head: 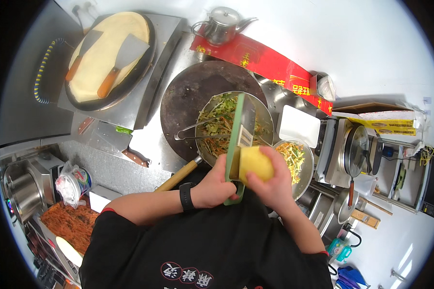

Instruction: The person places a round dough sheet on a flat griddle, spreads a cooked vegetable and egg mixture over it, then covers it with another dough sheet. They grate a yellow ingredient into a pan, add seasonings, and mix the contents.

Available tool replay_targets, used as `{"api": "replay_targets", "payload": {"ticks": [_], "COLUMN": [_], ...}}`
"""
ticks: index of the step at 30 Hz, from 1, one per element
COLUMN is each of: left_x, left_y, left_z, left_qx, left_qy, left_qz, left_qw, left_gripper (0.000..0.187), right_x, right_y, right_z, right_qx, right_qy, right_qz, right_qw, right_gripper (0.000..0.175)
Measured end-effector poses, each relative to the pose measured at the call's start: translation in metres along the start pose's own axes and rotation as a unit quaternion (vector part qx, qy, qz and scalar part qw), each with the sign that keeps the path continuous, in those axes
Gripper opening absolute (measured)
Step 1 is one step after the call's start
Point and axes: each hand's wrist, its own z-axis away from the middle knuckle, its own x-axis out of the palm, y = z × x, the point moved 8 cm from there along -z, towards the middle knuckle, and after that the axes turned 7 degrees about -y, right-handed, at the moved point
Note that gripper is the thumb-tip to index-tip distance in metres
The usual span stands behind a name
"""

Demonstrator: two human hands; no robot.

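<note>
My left hand (215,186) grips the handle end of a green-framed grater (235,130), which stands on edge over a metal pan. In my right hand (275,180) is a peeled yellow potato (256,164), pressed against the grater's blade side. Below them the metal pan (270,119) with a wooden handle (179,175) holds shredded vegetables (217,126), green and orange. Metal tongs (202,132) lie across the pan's rim. Beside my right hand, a metal bowl (309,173) contains more yellow and orange shreds (293,159).
The pan rests on a round dark board (181,97). Two wooden-handled spatulas (124,61) lie on a flatbread (108,43) on a round griddle (150,65) at left. A cleaver (108,135) lies below it. A white tray (298,124) and a steel teapot (222,27) stand beyond.
</note>
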Motion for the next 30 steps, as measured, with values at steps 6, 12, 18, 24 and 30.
{"api": "replay_targets", "payload": {"ticks": [6,12,18,24,30], "left_x": [0.016,0.005,0.014,-0.002,0.002], "left_y": [-0.006,0.007,0.001,0.010,0.003], "left_z": [0.001,-0.006,-0.001,-0.007,-0.002], "left_qx": [-0.041,-0.018,-0.029,-0.013,-0.046], "left_qy": [-0.058,-0.008,-0.036,0.000,-0.024], "left_qz": [-0.110,-0.050,-0.079,-0.080,-0.097], "left_qw": [0.991,0.999,0.996,0.997,0.994], "left_gripper": [0.086,0.086,0.088,0.086,0.078], "right_x": [-0.036,-0.007,-0.025,-0.010,-0.011], "right_y": [0.069,0.010,0.068,0.032,0.053], "right_z": [-0.093,0.004,-0.104,-0.027,-0.067], "right_qx": [0.134,0.025,0.128,0.040,0.121], "right_qy": [0.084,-0.032,0.089,-0.001,0.084], "right_qz": [-0.125,-0.018,-0.134,-0.071,-0.225], "right_qw": [0.979,0.999,0.979,0.997,0.963], "right_gripper": [0.062,0.064,0.060,0.057,0.063]}}
